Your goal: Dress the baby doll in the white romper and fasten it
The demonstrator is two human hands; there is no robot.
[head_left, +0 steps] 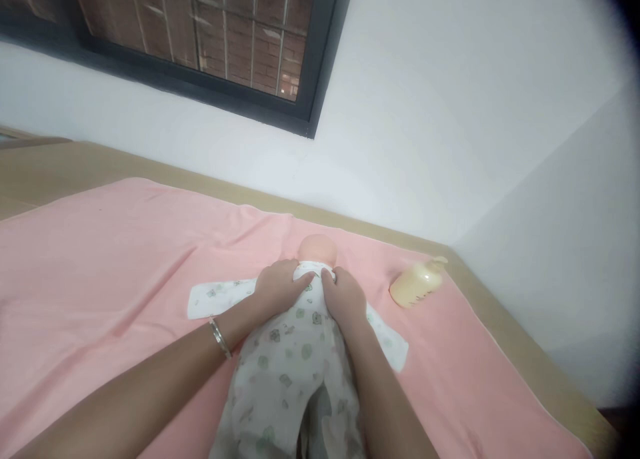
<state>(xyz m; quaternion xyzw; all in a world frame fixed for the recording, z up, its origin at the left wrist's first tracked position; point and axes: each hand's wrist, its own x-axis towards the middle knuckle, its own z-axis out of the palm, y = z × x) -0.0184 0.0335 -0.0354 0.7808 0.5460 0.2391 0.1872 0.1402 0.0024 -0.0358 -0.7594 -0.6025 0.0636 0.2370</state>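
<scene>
A baby doll lies on its back or front, I cannot tell which, with its bald head (318,249) pointing away from me. It has on a white baby outfit (300,352) with a small green and grey print, its sleeves spread out to both sides. My left hand (283,287) is closed around the left shoulder by the collar, thumb on the cloth. On the other shoulder, my right hand (346,297) grips in the same way, its thumb beside the neckline. The fingers of both hands are partly hidden. The outfit's lower part gapes in the middle near me.
A pink blanket (125,265) with some creases lies under the doll on a wooden surface (400,235). To the right, a baby bottle (417,284) with pale yellow contents lies tilted on the blanket. Behind are a white wall (425,125) and a dark-framed, barred window (200,72).
</scene>
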